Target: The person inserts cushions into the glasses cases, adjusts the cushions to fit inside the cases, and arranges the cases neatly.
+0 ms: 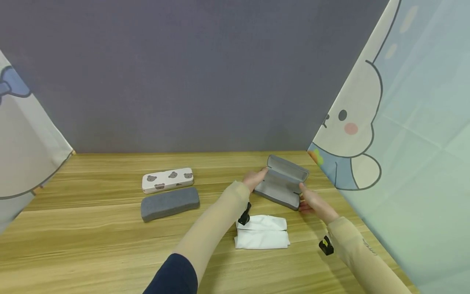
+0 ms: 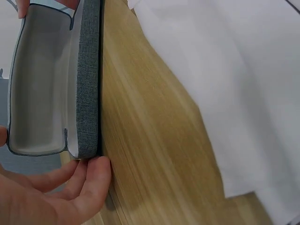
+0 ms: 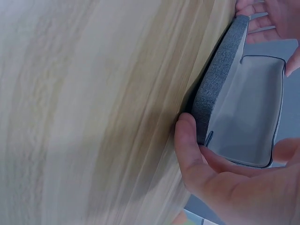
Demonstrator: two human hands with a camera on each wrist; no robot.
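Note:
A grey glasses case (image 1: pixel 276 189) stands open at the back right of the wooden table, its lid tilted back and its pale inside bare. My left hand (image 1: pixel 254 179) holds its left end. In the left wrist view, the fingertips (image 2: pixel 96 171) are against the end of the base, with the thumb by the lid's edge. My right hand (image 1: pixel 318 204) grips the opposite end. The right wrist view shows its fingers (image 3: pixel 187 136) at the base's corner and the thumb beside the lid. A folded white cloth (image 1: pixel 262 239) lies in front of the case.
To the left on the table (image 1: pixel 92 245) lie a white case with bear prints (image 1: pixel 167 180) and a closed dark grey case (image 1: pixel 170 203). A grey wall panel (image 1: pixel 191 81) rises behind, and a printed curtain (image 1: pixel 415 134) borders the right side.

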